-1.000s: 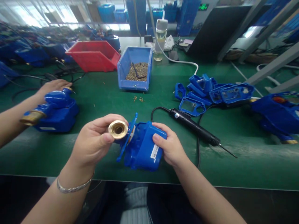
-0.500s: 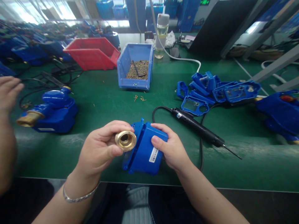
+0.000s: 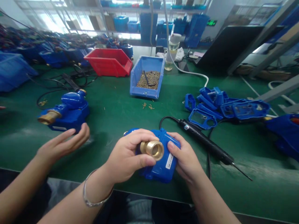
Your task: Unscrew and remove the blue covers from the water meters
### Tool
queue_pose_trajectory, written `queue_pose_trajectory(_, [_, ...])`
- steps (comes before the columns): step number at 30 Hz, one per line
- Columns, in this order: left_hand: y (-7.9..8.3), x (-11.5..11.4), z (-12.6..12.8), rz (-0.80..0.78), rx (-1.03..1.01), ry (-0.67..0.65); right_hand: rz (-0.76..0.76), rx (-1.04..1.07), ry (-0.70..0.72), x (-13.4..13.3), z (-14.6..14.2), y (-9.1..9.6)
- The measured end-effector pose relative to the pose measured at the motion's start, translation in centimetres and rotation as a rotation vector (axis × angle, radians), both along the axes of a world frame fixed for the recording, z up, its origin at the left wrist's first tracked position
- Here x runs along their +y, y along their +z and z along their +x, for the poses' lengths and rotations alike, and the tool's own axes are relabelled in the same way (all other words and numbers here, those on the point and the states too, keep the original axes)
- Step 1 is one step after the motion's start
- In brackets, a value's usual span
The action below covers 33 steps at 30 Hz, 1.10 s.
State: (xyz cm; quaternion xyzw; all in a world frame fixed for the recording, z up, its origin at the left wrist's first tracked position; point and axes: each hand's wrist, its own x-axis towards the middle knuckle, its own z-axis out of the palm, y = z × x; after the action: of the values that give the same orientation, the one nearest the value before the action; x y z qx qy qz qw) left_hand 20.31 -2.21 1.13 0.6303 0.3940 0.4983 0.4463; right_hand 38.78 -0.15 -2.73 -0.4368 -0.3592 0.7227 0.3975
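Observation:
Between my hands is a blue water meter (image 3: 161, 174) with a brass pipe end (image 3: 156, 150) facing me. My left hand (image 3: 130, 155), with a silver bracelet at the wrist, is closed round the brass end. My right hand (image 3: 187, 155) grips the right side of the blue box-shaped housing, thumb on the front beside a white barcode label (image 3: 169, 161). The meter's far side is hidden behind my left hand. To the right lies a black electric screwdriver (image 3: 205, 140), its bit pointing toward the lower right.
A co-worker's open hand (image 3: 67, 143) reaches beside another blue meter (image 3: 70, 115) at left. Loose brass screws (image 3: 147, 106) lie before a blue bin (image 3: 146, 93) of screws. A red bin (image 3: 107, 63), blue plastic frames (image 3: 203, 119) and another meter (image 3: 285, 133) stand around.
The meter has turned in my hands, its brass end now pointing more to the right across the housing. The co-worker's hand has come in beside the left meter. My view has shifted.

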Motion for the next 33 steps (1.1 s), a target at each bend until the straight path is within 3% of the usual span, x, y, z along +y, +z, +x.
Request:
queue_pose_trajectory(3, [0.0, 0.0, 1.2, 0.099, 0.106, -0.067, 0.122, -0.192, 0.129, 0.8, 0.9, 0.7])
queue_pose_trajectory(6, [-0.3, -0.5, 2.3, 0.209, 0.161, -0.079, 0.086, -0.280, 0.198, 1.4, 1.6, 1.5])
queue_pose_trajectory(8, [-1.0, -1.3, 2.5, 0.240, 0.091, 0.012, 0.001, -0.262, 0.196, 1.5, 1.8, 1.7])
queue_pose_trajectory(10, [-2.0, -2.3, 1.8, 0.279, 0.007, 0.191, -0.069, -0.227, 0.192, 1.4, 2.1, 1.5])
queue_pose_trajectory(13, [-3.8, -4.0, 0.2, 0.426, 0.106, 0.393, -0.117, -0.198, 0.183, 1.2, 2.7, 0.6])
queue_pose_trajectory(17, [-6.3, -6.1, -0.8, 0.506, 0.463, 0.248, -0.087, -0.218, 0.185, 1.5, 3.6, -0.7])
queue_pose_trajectory(20, [-7.4, -6.9, -0.1, 0.482, 0.579, 0.189, -0.075, -0.231, 0.185, 1.8, 4.0, -1.2])
queue_pose_trajectory(25, [-7.9, -6.9, 0.9, 0.443, 0.636, 0.139, -0.060, -0.251, 0.206, 1.5, 3.8, -0.8])
queue_pose_trajectory(33, [-8.0, -7.0, 0.7, 0.464, 0.573, 0.216, -0.013, -0.251, 0.181, 0.7, 3.3, -0.4])
